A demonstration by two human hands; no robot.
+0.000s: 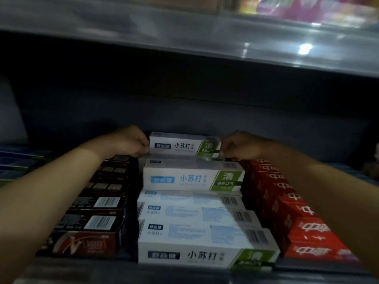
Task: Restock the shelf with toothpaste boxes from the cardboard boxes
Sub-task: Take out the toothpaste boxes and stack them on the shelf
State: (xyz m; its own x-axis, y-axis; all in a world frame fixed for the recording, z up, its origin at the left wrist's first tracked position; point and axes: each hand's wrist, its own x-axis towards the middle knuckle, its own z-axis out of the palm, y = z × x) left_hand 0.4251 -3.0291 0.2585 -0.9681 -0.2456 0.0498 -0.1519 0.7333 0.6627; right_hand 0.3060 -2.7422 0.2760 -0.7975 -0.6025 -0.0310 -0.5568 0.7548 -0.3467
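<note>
Fingers of our left hand (131, 143) and right hand (239, 147) curl round the two ends of a white box (182, 145), which we hold upright between them at the back of the shelf (205, 272). Nearer us, white boxes (192, 226) fill the middle row, dark boxes (96, 206) left, red boxes (287, 203) right.

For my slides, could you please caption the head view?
Both hands grip the rearmost white toothpaste box on the shelf.

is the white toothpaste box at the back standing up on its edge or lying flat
On edge: the rearmost white box shows its printed front face upright, with the left hand and right hand gripping its ends.
</note>
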